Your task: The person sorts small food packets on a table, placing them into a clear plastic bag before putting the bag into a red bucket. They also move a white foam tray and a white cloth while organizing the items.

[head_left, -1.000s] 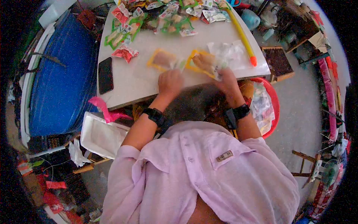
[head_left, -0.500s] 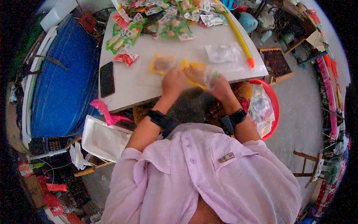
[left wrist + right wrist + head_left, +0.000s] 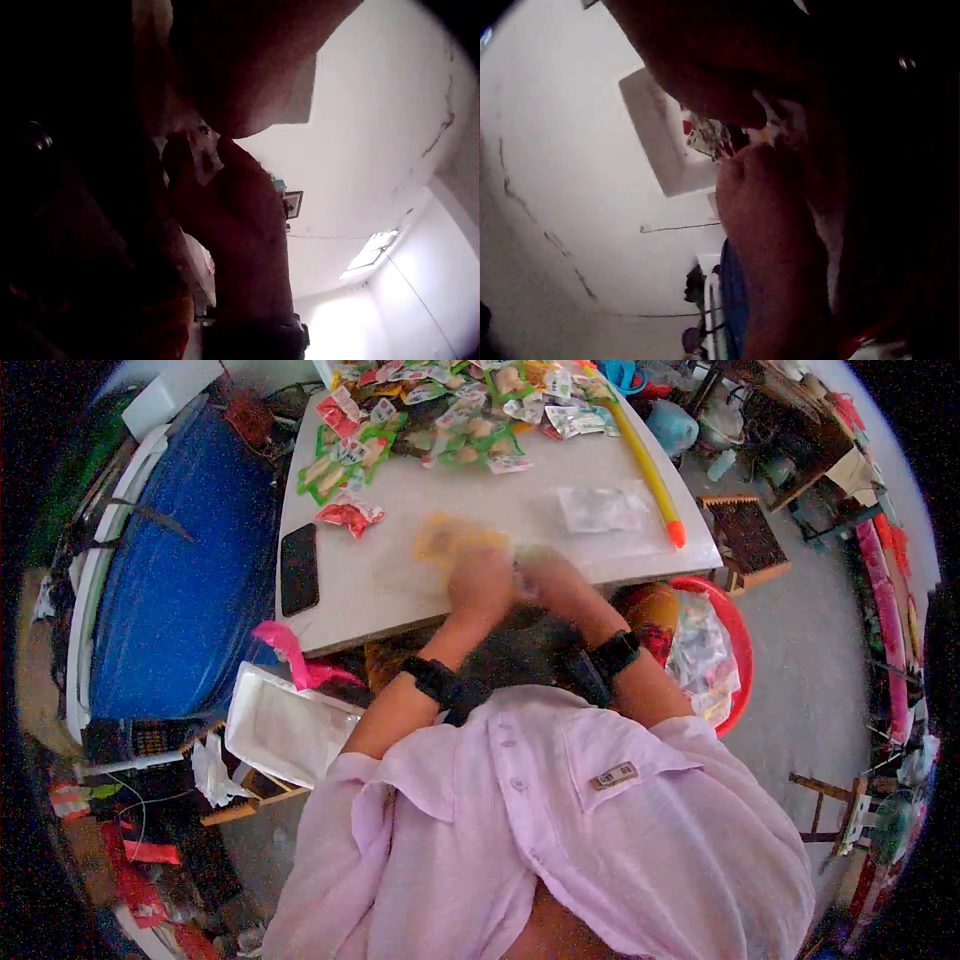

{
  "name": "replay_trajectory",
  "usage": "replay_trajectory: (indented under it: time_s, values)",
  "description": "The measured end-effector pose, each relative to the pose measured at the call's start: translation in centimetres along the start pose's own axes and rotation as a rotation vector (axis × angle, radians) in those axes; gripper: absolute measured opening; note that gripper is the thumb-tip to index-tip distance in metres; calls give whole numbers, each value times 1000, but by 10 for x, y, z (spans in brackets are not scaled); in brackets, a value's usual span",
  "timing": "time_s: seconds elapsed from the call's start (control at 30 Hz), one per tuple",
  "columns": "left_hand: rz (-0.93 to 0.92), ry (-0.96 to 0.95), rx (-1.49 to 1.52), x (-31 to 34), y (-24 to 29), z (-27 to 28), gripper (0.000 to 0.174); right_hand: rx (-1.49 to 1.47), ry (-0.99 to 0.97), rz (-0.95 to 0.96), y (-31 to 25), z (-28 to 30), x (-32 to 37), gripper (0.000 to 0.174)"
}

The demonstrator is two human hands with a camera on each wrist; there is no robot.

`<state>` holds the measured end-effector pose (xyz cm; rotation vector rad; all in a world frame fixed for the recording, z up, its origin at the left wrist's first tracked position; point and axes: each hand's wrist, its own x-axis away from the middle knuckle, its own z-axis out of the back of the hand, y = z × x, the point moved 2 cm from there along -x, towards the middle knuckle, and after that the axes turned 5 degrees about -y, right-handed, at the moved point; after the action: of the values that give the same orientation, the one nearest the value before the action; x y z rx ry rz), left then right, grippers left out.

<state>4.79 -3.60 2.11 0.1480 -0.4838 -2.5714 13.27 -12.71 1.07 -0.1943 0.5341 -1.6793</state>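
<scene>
In the head view a blurred yellow-edged packet (image 3: 447, 538) of food lies at the near part of the table. My left hand (image 3: 482, 582) grips its near end. Close beside it is my right hand (image 3: 558, 582), its knuckles almost against the left. In the left wrist view a piece of clear printed packet (image 3: 204, 154) shows in the fingers of the right hand (image 3: 244, 202). Much of what lies between the two hands is hidden. A pale clear plastic bag (image 3: 603, 510) lies flat on the table to their right.
Several green and red snack packets (image 3: 465, 430) are heaped at the table's far end. A long yellow stick (image 3: 645, 465) with an orange tip runs along the right edge. A phone (image 3: 299, 570) lies at left. Below right stands a red basin (image 3: 740, 650), below left a white foam box (image 3: 285, 725).
My right hand has moved left toward my left hand. The yellow-edged packet that stuck out from the right hand is now out of sight in the head view.
</scene>
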Motion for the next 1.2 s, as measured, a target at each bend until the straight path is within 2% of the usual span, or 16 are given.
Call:
replay_trajectory:
  time_s: [0.03,0.13,0.23,0.3,0.4,0.5,0.53,0.63,0.7,0.73,0.8,0.9,1.0,1.03,1.1,1.2]
  values:
    - [-13,33,5,3,0,1,18,136,-39,39,7,-7,-2,12]
    - [-42,110,6,9,1,2,18,-82,-199,-137,21,-5,7,11]
    - [-11,92,-16,11,4,3,17,308,-189,26,25,-12,8,10]
    - [60,29,-19,18,14,16,16,309,-244,48,0,-3,-4,14]
    - [-54,121,77,12,6,1,17,320,-291,34,-3,-3,-13,15]
    - [-22,-80,80,17,8,17,18,326,-328,-6,16,-25,-19,13]
    - [-54,-66,80,18,5,16,18,329,-342,-16,22,-32,-22,12]
    - [-174,26,-14,11,-10,7,18,80,-154,-265,44,-38,-15,19]
    - [-286,155,-203,1,-19,15,17,-10,108,-228,55,-40,-5,19]
    - [-234,56,-121,-6,-24,21,20,-56,239,-207,58,-42,0,19]
    - [-132,-139,44,-17,-20,55,28,-156,308,-316,33,-20,4,19]
    - [-178,-263,-93,-33,-24,83,30,-161,335,-384,16,-11,9,18]
    - [-29,-27,-55,-68,-67,63,30,-96,313,-374,16,-15,9,18]
    - [-77,27,-58,-79,-76,56,30,-73,302,-368,18,-17,11,18]
    - [-160,139,-66,-94,-83,53,28,-129,426,-310,22,-22,14,18]
    - [-281,172,-128,-117,-74,52,32,-170,496,-255,23,-23,15,19]
